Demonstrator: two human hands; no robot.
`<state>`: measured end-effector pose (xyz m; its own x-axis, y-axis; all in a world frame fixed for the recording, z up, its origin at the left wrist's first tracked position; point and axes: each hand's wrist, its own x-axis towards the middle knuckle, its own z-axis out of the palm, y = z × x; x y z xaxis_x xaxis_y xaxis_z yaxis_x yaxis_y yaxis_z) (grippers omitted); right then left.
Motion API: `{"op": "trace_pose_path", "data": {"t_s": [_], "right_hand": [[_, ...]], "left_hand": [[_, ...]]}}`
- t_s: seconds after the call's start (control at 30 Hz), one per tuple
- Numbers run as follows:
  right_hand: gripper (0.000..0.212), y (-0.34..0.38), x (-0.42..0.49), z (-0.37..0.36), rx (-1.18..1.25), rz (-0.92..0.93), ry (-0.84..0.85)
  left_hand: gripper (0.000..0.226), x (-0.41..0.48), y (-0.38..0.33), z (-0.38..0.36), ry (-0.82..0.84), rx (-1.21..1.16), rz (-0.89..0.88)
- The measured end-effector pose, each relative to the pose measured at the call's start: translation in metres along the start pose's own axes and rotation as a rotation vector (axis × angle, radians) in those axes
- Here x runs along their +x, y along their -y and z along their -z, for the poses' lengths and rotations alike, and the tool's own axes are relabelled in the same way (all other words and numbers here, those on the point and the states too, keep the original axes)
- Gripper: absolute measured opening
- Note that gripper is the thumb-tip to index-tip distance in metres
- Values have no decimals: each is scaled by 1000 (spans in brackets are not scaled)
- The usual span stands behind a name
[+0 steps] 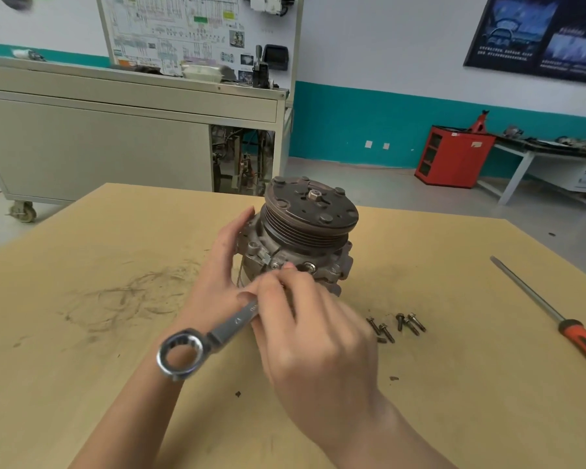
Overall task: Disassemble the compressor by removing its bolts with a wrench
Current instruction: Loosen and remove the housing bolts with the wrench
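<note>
Head view, single frame. The compressor (305, 231) stands pulley-end up on the wooden table (115, 367), a little beyond the table's middle. The left hand (224, 262) lies against the compressor's left flank, its fingers fairly straight along the housing, steadying it rather than grasping; the thumb is hidden. The right hand (312, 336), on the near side of the compressor, curls its fingers round the shank of the wrench (214, 336). The ring end points away from the compressor toward the person and hangs free; the far end is lost behind the fingers at the housing flange, so whether it sits on a bolt head cannot be told. One seated bolt (309, 266) shows on the near flange, just past the right fingertips. A cluster of loose bolts (396, 324) lies on the table near and to the right of the compressor; a screwdriver (552, 316) lies well apart, further right. Judgement: removal is partly done, and the step in hand is engaging or turning a near-side flange bolt. The next move probably calls for the wrench head to seat squarely on the bolt, a counter-hold from the left hand against twisting, then a loosening swing with room for the shank.
</note>
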<state>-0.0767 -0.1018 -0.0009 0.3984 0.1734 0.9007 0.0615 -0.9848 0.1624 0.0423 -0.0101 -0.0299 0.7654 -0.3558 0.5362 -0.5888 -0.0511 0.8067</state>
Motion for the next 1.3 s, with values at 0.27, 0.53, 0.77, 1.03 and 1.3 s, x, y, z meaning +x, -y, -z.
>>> {"op": "trace_pose_path", "data": {"t_s": [0.27,0.53,0.77,1.03,1.3], "right_hand": [[29,-42,-15,-9,356,126,-82],[17,-132,-31,-30,1965,-735,513],[25,-137,4,-32,1729,-807,424],[28,-82,23,10,383,117,1],[15,-16,19,1,-78,167,-18]], "left_hand": [[87,3,-9,-11,-113,-43,159],[82,-2,-6,-9,-114,-1,153],[85,-4,-8,-9,-122,-6,143],[85,-4,-3,-8,-121,-14,115],[60,7,8,-17,-240,16,-27]]}}
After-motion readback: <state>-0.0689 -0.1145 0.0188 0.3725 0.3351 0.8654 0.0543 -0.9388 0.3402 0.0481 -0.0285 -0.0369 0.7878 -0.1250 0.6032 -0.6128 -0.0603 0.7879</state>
